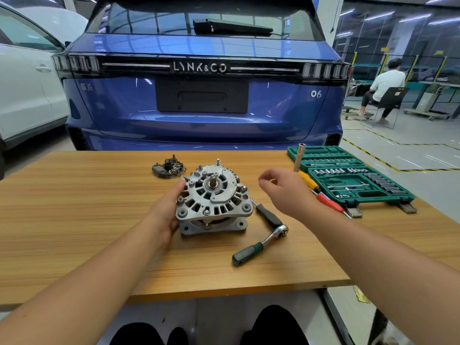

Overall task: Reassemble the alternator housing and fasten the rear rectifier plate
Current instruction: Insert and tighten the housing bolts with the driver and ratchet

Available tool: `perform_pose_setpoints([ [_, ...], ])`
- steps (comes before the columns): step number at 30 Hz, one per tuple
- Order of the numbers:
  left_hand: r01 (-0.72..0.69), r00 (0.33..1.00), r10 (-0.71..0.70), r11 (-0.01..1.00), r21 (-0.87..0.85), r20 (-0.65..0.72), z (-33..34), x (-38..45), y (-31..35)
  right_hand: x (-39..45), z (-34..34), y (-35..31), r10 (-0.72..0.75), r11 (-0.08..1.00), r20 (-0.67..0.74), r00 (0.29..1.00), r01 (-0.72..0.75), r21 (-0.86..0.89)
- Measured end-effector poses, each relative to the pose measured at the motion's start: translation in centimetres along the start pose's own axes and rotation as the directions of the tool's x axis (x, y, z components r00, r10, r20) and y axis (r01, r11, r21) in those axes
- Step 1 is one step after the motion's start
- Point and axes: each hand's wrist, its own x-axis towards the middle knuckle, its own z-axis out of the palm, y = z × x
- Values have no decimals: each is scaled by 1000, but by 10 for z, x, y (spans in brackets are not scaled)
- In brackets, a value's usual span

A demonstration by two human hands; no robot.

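Observation:
The silver alternator point(214, 197) stands on the wooden table point(74, 215), rear end up, shaft stub and several bolts showing on top. My left hand point(166, 207) grips its left side, thumb on the upper rim. My right hand point(283, 190) hovers to its right, above the table, fingers curled and pinching a small metal piece point(272, 181) that is barely visible. The dark rectifier plate point(169, 168) lies apart on the table behind the alternator. A long silver socket point(298, 158) rises just behind my right hand; I cannot tell whether the hand holds it.
A green-handled ratchet point(261, 242) and a black-handled extension point(267, 215) lie right of the alternator. Yellow and red screwdrivers point(321, 195) lie beside an open green socket case point(353, 180) at the right. A blue car point(204, 95) stands beyond the table. A person point(383, 88) sits far right.

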Motion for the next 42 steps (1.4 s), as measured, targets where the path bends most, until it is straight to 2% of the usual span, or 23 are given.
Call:
perform_pose_setpoints([
  [2,-135,977,155,982,134,-149,5,-4,5,-6,-12,8,-31,945,163,986,82,-318],
  [3,-228,931,288,939,259,-224,7,-6,7,-11,-14,14,7,885,265,964,118,-451],
  [4,-327,866,437,863,386,-244,10,-10,10,-16,-15,17,62,823,353,934,152,-548],
  [6,-508,723,675,664,549,-146,20,-22,17,-24,-8,26,183,774,455,872,157,-613],
  [7,-576,667,742,576,581,-74,28,-29,20,-28,-2,31,214,788,484,849,143,-599],
  [9,-650,605,793,443,617,67,42,-41,20,-34,11,42,177,829,497,850,143,-540],
  [13,-675,572,774,256,692,272,58,-53,10,-40,30,63,81,847,373,924,133,-515],
  [18,-651,498,751,-6,759,434,52,-57,1,-40,30,69,74,864,327,942,103,-492],
  [20,-685,448,694,-139,715,564,51,-62,-3,-42,24,70,66,867,341,938,115,-485],
  [23,-732,367,506,-360,578,780,60,-70,-15,-48,12,71,74,911,372,925,89,-402],
  [24,-714,390,435,-414,565,812,65,-74,-20,-51,8,71,66,924,374,925,85,-374],
  [25,-680,451,377,-442,585,809,72,-77,-26,-54,4,71,50,931,369,928,90,-353],
  [28,-557,693,273,-385,736,667,93,-82,-42,-62,-5,65,0,941,339,941,114,-318],
  [31,-485,815,237,-220,846,529,111,-83,-50,-64,-15,57,-28,951,316,948,123,-284],
  [33,-494,839,223,-74,867,497,120,-84,-52,-64,-26,48,-27,983,236,971,69,-169],
  [34,-502,840,239,4,865,487,124,-86,-53,-63,-32,42,24,1000,154,988,-27,14],
  [35,-511,838,270,83,856,474,129,-90,-51,-63,-36,34,123,949,76,989,-140,282],
  [36,-522,833,306,156,839,461,135,-95,-49,-63,-38,25,246,809,39,968,-227,543],
  [37,-533,827,341,218,817,448,141,-100,-47,-62,-38,16,355,644,36,934,-272,715],
  [38,-550,818,367,277,788,442,147,-106,-45,-61,-36,7,426,537,46,904,-294,790],
  [39,-574,807,388,337,746,445,154,-111,-42,-61,-33,-2,464,504,51,885,-311,806],
  [40,-604,791,409,399,690,456,161,-116,-39,-60,-31,-11,479,520,32,877,-313,795],
  [42,-656,755,421,487,576,503,167,-125,-29,-58,-36,-27,467,619,-55,883,-282,733],
])
